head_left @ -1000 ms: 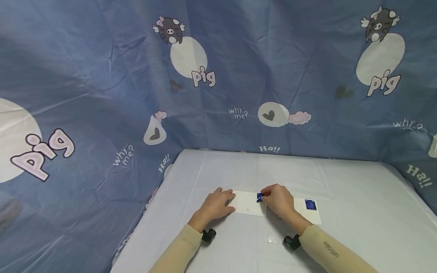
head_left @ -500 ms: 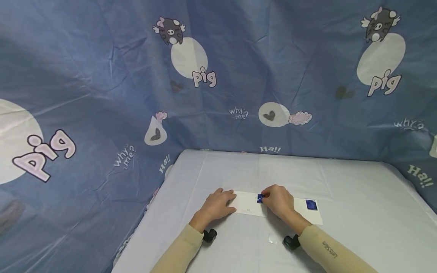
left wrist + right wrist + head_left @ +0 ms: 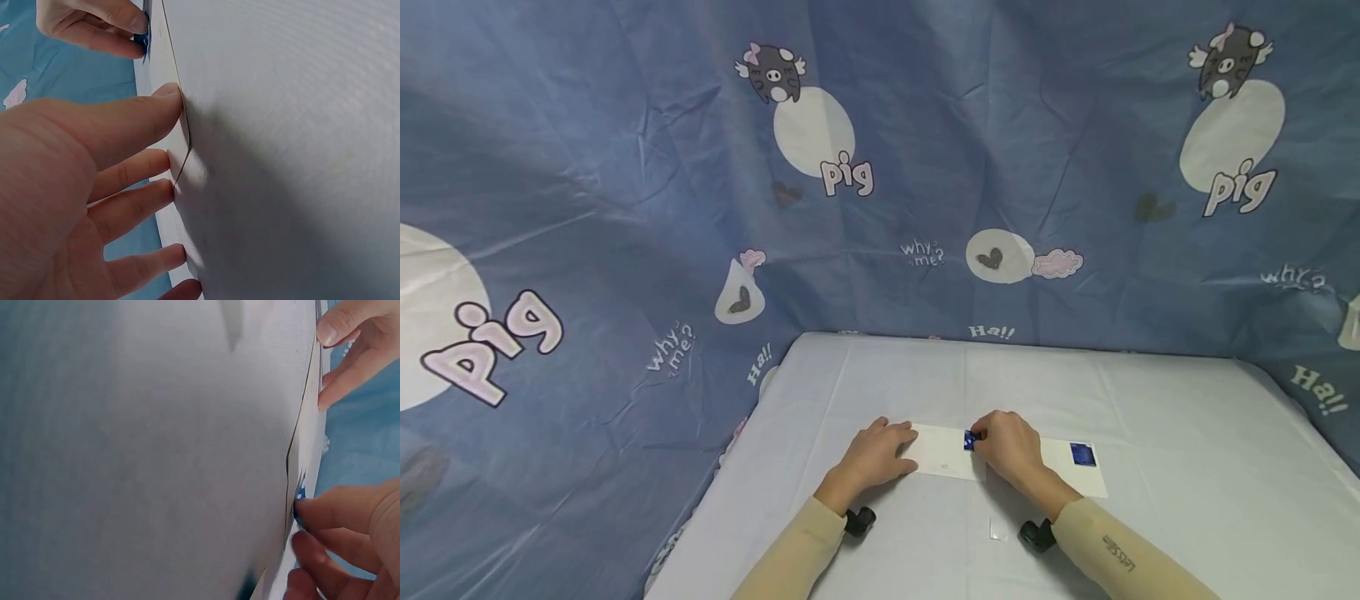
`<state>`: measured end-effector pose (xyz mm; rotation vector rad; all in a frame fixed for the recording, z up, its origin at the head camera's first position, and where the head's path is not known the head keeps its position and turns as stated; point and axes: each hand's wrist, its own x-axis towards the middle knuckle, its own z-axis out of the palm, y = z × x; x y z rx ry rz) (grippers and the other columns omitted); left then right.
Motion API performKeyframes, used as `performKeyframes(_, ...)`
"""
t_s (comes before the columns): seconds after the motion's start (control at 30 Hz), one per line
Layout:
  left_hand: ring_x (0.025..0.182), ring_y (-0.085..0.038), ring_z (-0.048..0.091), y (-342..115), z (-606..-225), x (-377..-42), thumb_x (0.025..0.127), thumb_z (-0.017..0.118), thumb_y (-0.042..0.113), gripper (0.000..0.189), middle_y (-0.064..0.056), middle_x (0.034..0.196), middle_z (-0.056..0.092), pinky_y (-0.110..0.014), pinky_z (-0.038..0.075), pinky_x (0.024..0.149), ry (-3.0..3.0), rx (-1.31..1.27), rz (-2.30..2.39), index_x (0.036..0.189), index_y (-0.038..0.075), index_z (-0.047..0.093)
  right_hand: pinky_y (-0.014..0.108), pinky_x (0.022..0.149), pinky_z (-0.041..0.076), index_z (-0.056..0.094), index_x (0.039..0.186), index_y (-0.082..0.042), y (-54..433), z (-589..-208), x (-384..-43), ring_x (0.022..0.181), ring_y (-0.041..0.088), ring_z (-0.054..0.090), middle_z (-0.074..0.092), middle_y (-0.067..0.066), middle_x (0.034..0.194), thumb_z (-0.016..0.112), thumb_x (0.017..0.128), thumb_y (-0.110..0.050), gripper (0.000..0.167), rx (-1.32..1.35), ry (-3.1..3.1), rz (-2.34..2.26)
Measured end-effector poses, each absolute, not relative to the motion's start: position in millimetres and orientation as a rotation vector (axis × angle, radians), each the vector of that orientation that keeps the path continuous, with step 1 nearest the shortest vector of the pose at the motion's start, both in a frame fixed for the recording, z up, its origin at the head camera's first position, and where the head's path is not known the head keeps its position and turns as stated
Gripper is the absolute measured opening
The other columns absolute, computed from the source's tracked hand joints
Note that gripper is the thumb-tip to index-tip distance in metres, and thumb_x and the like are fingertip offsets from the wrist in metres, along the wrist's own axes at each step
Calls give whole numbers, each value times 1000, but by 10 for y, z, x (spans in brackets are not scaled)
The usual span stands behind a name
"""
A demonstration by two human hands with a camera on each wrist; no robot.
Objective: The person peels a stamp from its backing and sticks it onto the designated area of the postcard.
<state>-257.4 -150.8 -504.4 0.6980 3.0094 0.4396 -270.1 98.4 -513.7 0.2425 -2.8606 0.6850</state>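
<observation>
A white envelope-like paper [image 3: 943, 454] lies on the table, with faint small print near its lower edge. My left hand [image 3: 874, 454] rests at its left end, fingers spread and thumb at the near edge, as the left wrist view also shows. At the paper's upper right corner, my right hand [image 3: 1011, 446] pinches a small blue stamp-like sticker [image 3: 969, 440] between thumb and finger. Part of the sticker is hidden by the fingertips. In the right wrist view a blue bit of the sticker [image 3: 302, 492] shows at the thumb tip, close against the paper.
A second white paper [image 3: 1078, 477] with a blue square [image 3: 1082, 454] in its upper right corner lies right of my right hand, partly covered by it. Nearer to me is a small clear square [image 3: 998, 529]. A white cloth [image 3: 895, 375] covers the table; a blue printed curtain hangs behind.
</observation>
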Motion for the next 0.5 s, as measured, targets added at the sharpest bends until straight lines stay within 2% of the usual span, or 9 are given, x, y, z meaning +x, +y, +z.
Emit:
performKeyframes(0.37, 137, -38, 44, -1526, -5028, -2554, 88, 77, 37, 54, -4, 146, 55, -61, 41, 102, 3003, 679, 438, 135, 14, 65, 31, 49, 43, 82, 96, -17, 1047, -5125, -2697, 61, 12, 53, 72, -1, 83, 84, 79, -19, 17, 286, -2921, 675)
performKeyframes(0.5, 137, -37, 44, -1526, -5041, -2553, 89, 77, 38, 54, -4, 147, 54, -61, 42, 102, 3006, 686, 446, 136, 15, 64, 33, 53, 48, 82, 97, -16, 1065, -5120, -2679, 68, 13, 58, 75, 1, 91, 84, 80, -18, 18, 363, -2908, 598)
